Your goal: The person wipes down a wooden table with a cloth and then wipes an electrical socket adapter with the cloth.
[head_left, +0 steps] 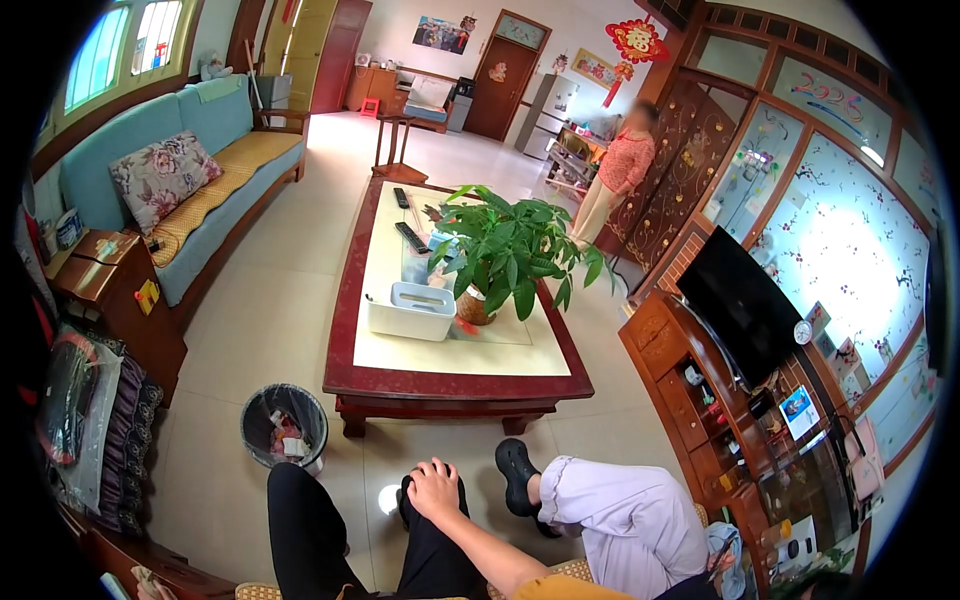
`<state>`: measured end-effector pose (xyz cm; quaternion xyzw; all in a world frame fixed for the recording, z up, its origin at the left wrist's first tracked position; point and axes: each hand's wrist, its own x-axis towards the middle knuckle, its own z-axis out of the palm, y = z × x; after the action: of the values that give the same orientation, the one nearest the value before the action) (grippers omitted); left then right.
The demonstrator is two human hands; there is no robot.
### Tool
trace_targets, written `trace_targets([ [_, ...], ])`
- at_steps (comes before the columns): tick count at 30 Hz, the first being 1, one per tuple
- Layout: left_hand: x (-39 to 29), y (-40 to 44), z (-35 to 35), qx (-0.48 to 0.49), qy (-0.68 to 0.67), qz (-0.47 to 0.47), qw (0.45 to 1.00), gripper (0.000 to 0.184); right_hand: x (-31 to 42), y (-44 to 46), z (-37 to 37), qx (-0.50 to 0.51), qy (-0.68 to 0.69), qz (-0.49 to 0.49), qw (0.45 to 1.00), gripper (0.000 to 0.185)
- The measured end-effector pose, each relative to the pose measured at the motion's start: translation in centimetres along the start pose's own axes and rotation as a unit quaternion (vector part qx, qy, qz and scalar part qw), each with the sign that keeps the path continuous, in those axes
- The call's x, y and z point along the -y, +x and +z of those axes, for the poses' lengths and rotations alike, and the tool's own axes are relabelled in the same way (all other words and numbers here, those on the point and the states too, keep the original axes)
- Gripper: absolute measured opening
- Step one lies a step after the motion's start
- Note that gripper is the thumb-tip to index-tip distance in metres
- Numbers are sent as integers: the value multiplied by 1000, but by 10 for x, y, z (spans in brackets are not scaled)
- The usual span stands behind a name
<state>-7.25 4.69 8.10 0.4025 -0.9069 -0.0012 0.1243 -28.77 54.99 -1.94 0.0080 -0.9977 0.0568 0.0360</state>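
Note:
My right hand (435, 488) rests on the knee of my black trousers (432, 548), its fingers laid over the cloth and holding nothing. The bare forearm comes in from the lower right, below it a mustard sleeve (580, 588). My left hand does not show clearly; a small beige shape at the lower left edge is too unclear to name. My other black-trousered leg (300, 530) is to the left. Close to my right sits a person in pale trousers (625, 505) and a dark clog (517, 478).
A low table (455, 383) ahead bears a potted plant (500, 255), a white tissue box (410, 318) and remotes (410, 237). A lined waste bin (285, 425) stands before it. At left is a sofa (190, 195); at right, a television (745, 300). Another person (628, 165) stands beyond.

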Motion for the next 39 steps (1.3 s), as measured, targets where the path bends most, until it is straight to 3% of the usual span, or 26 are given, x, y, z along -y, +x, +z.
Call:
trace_targets([
  [6, 9, 5, 10, -47, -4, 63, 997, 42, 0, 0, 2, -8, -11, 0, 1000, 23],
  [10, 17, 5, 20, -38, 41, 39, 998, 42, 0, -1, 2, -16, -10, -1, 1000, 23],
  [16, -3, 2, -4, -39, -42, 63, 996, 42, 1, -1, -2, -15, -15, -4, 1000, 23],
  [20, 27, 12, 43, 36, -43, -46, 997, 32, 2, 1, -3, -5, -16, 8, 1000, 25],
  [22, 17, 4, 22, 43, -34, -6, 998, 30, 3, -1, -8, -14, -32, -5, 999, 25],
  [23, 54, 1, 6, 39, -17, -4, 999, 30, 3, -6, -1, -56, -15, -20, 998, 24],
  [24, 87, 5, 23, -20, -25, 71, 997, 32, 7, -9, -3, -43, -33, -23, 998, 23],
  [26, 91, 23, 96, -146, -72, 207, 965, 37, -2, -1, 15, -28, -36, -25, 999, 22],
  [27, 64, 26, 89, -157, -85, 202, 963, 37, -2, 1, 11, -35, -34, -21, 999, 22],
  [29, 3, 12, 8, -26, -6, 130, 991, 35, 3, -1, 1, -26, -16, -16, 999, 22],
  [30, -7, 7, -5, -13, -6, 97, 995, 34, 5, 0, 0, -27, -15, -14, 999, 22],
  [32, 4, -2, -13, 14, 23, 45, 999, 34, 7, -5, -7, -35, -2, -24, 999, 23],
  [35, -5, 2, -2, -30, -24, 64, 997, 33, 7, -1, -3, -15, -14, -10, 1000, 24],
  [39, -5, 1, -10, -2, -12, 47, 999, 31, 5, -3, -3, -18, -13, -13, 1000, 24],
])
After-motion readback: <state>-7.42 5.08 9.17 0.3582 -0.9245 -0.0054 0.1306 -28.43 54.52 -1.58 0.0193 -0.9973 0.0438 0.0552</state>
